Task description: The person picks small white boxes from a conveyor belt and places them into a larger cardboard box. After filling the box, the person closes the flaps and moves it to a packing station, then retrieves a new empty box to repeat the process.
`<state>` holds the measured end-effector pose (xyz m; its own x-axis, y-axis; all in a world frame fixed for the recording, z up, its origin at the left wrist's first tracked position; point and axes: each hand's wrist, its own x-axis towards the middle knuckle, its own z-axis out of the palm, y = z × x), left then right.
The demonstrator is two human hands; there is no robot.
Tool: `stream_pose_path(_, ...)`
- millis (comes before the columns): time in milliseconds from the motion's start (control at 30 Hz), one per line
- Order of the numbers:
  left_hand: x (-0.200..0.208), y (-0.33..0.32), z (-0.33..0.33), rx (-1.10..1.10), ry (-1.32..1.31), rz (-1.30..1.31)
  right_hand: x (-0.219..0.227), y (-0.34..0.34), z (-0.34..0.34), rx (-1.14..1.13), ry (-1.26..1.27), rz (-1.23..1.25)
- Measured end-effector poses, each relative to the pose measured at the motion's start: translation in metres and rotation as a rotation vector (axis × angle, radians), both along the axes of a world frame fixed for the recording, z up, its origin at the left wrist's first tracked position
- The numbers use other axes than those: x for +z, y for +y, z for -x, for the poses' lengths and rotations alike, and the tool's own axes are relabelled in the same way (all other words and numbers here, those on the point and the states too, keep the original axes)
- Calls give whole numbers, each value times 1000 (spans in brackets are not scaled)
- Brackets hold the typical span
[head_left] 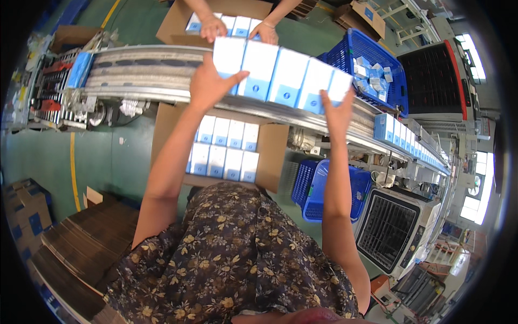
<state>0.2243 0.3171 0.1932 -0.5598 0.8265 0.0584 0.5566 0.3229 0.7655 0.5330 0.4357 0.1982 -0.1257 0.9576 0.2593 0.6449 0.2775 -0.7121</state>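
Observation:
A row of several white-and-blue small boxes (287,79) is squeezed end to end between my two hands, over the conveyor (141,81). My left hand (208,86) presses the row's left end, its thumb along the near side. At the right end my right hand (338,112) grips the last box, thumb on the near face. I cannot tell whether the row touches the belt. Between my forearms, below the conveyor, an open carton (273,154) holds rows of the same boxes (217,162).
Across the conveyor, a co-worker's hands (212,27) rest on boxes in another carton (171,26). More boxes (410,141) line the conveyor's right part. Blue baskets stand beyond it (398,100) and on my side (310,189). A vented machine (387,229) is at right, cardboard (89,237) at left.

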Motion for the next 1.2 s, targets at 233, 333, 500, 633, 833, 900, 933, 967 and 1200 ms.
stream_pose_path(233,69,-122,26,-77,225,-531,35,-150,27,-52,312,-478)
stream_pose_path(333,11,-171,28,-50,264,-439,-73,-197,21,-78,69,-240)
stream_pose_path(500,-161,-199,55,-75,40,153,-191,-204,38,135,151,328)
stream_pose_path(633,-185,-167,76,-134,130,429,-189,-182,71,60,-518,324)
stream_pose_path(833,-227,-144,99,-171,248,557,-219,-134,87,195,-989,469)
stream_pose_path(900,-218,-133,96,-278,293,672,-230,-125,87,219,-1064,424)
stream_pose_path(933,-211,-134,104,-317,280,606,-230,-123,93,248,-1048,400)
stream_pose_path(967,-202,-147,100,-364,254,551,-227,-130,85,279,-1041,390)
stream_pose_path(1200,-132,-294,169,346,-14,33,-100,-210,-7,390,-602,-130)
